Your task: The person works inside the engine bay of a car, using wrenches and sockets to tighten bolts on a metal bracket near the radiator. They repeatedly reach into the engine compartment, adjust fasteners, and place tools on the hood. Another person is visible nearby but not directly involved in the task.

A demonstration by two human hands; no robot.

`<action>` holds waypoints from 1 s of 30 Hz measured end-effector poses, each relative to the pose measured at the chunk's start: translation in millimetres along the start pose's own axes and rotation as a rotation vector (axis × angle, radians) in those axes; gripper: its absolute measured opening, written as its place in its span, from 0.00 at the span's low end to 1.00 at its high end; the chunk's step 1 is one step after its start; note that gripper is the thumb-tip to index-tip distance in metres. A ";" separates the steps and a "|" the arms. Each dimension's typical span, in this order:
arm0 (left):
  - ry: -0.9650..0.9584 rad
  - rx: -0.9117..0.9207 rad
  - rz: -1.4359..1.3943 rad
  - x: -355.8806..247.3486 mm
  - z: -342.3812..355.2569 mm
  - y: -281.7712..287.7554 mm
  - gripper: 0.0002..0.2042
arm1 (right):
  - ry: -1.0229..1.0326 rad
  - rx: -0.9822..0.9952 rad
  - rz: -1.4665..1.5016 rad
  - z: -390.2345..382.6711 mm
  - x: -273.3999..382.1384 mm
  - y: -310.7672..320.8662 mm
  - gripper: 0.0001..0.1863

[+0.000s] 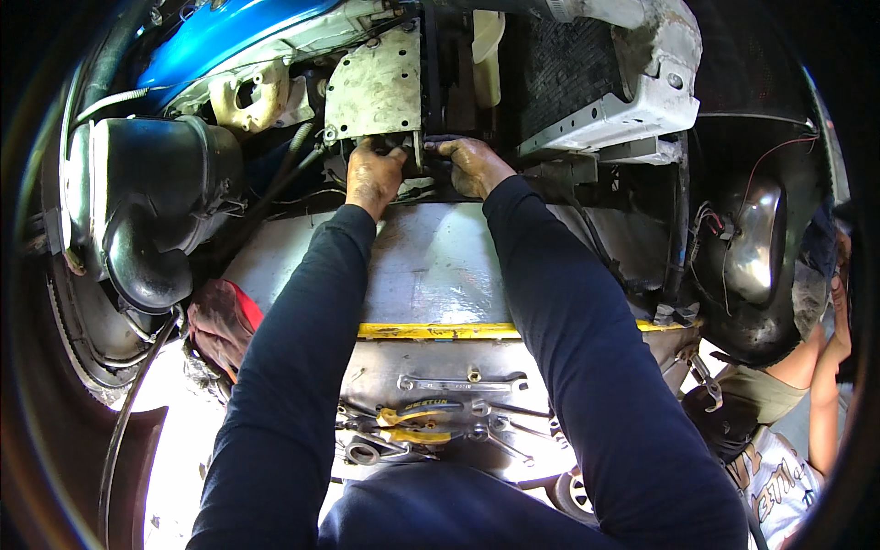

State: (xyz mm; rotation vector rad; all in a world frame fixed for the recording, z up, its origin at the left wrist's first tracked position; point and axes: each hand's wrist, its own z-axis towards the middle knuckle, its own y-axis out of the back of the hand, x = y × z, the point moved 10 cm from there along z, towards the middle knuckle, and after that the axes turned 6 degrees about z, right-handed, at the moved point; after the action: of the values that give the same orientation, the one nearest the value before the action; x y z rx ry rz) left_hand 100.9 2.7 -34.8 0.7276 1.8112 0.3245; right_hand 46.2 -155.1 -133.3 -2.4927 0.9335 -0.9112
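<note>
My left hand reaches up to the lower edge of a pale metal plate dotted with bolt holes. Its fingers curl in under that edge, partly out of sight, closed on something I cannot make out. From the other side, my right hand points its bent fingers left toward the dark upright edge beside the plate. Those fingertips are pressed together in shadow, and what they grip is too dark to name. Below both hands lies a grey metal panel with a yellow front edge.
A combination wrench, yellow-handled pliers and several other tools lie in front. A dark cylindrical housing stands left, a radiator far right. A red-and-grey cloth lies left. Another person's arm shows at lower right.
</note>
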 end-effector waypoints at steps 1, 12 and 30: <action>0.131 0.004 -0.026 7.7 -4.8 -0.2 0.20 | -0.029 0.077 0.089 6.9 -5.1 -2.5 0.13; 0.708 0.110 -0.817 48.5 -19.2 -50.4 0.14 | 0.101 0.100 -0.220 36.2 -6.8 15.0 0.15; 0.762 0.117 -1.085 50.3 -19.1 -75.2 0.10 | 0.323 0.052 -0.381 -18.7 30.5 -18.3 0.13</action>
State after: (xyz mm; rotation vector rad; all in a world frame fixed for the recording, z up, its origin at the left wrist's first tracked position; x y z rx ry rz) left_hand 48.8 -21.8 -107.1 -0.4496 2.6579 -0.2821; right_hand 60.1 -163.7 -96.6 -2.5705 0.5122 -1.4711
